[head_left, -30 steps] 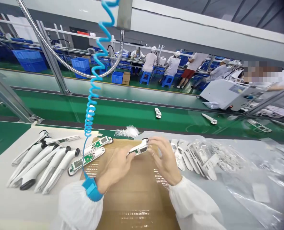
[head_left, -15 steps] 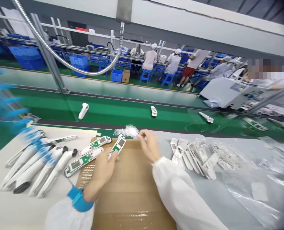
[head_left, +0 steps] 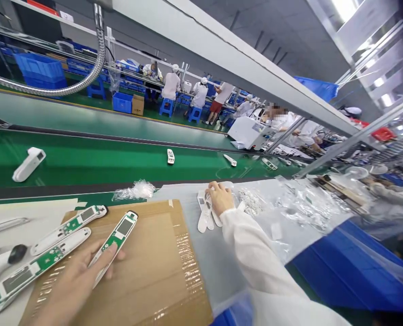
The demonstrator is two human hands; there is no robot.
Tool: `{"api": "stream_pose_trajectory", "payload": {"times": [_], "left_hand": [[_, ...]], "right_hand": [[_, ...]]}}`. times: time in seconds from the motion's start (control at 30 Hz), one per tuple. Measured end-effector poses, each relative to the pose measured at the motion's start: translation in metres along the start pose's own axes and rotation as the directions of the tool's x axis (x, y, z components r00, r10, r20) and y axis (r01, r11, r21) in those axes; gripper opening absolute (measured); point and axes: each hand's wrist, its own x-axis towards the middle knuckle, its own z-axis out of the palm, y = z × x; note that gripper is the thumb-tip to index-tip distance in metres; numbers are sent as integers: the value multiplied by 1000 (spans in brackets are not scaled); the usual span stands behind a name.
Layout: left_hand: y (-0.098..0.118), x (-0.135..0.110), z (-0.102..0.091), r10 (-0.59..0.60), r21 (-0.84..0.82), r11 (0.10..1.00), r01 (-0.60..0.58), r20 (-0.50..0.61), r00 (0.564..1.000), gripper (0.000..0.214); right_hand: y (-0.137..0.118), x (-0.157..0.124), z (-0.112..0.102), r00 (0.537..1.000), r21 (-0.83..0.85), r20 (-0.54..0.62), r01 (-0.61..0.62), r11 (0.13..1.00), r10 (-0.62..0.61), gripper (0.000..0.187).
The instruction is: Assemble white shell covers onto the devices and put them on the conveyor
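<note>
Left hand (head_left: pixel 72 285) low at the frame edge, fingers closed around the narrow end of a long white plastic device body with green circuit board and small grey display (head_left: pixel 117 237), held at a slant over a brown cardboard sheet with clear tape edging (head_left: pixel 153 276). Two similar white-and-green boards (head_left: pixel 67 228) just beside it, at left. Right hand (head_left: pixel 220 198) with fingers curled down onto slim white plastic casings (head_left: pixel 204 213), on a translucent plastic sheet (head_left: pixel 201 262); grip or mere touch, cannot tell. Beyond, a green conveyor belt (head_left: pixel 102 165) with a white handheld unit (head_left: pixel 29 164); crumpled clear plastic wrap (head_left: pixel 133 191) near its edge.
</note>
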Motion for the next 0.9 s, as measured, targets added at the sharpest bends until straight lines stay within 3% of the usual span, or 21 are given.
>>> {"api": "stream_pose_trajectory", "payload": {"times": [0.13,0.27,0.37,0.5,0.6,0.67,0.7,0.8,0.9], "left_hand": [[7,1,15,29,-59,998,-26,54,998,57],[9,-3,20,47,-4,999,-47,-22,999,60],[7,1,22,96,93,992,-84,-134,986,60],[-2,15,35,315,209,941,-267,-248,916,50],[-11,23,46,431,256,887,-383,-163,888,43],[-15,23,50,407,277,893,-355,-161,899,39],[-16,22,50,379,288,904,-317,-191,906,39],[-12,12,47,335,308,920,-242,-296,895,37],[-5,2,45,364,302,915,-267,-332,870,35]], "right_hand": [[22,-10,-9,998,132,66,-13,991,5,13],[10,-30,-23,987,432,158,-46,901,-26,7],[-18,-52,-20,959,678,267,-117,725,-95,17],[-76,-76,6,895,858,384,-257,444,-225,42],[-113,-88,27,835,894,436,-445,54,-336,63],[-129,-94,37,813,816,461,-546,-190,-357,71],[-134,-97,40,810,786,477,-567,-248,-340,71],[-143,-103,44,825,789,510,-561,-250,-243,66],[-147,-106,43,840,796,528,-541,-272,-127,65]]}}
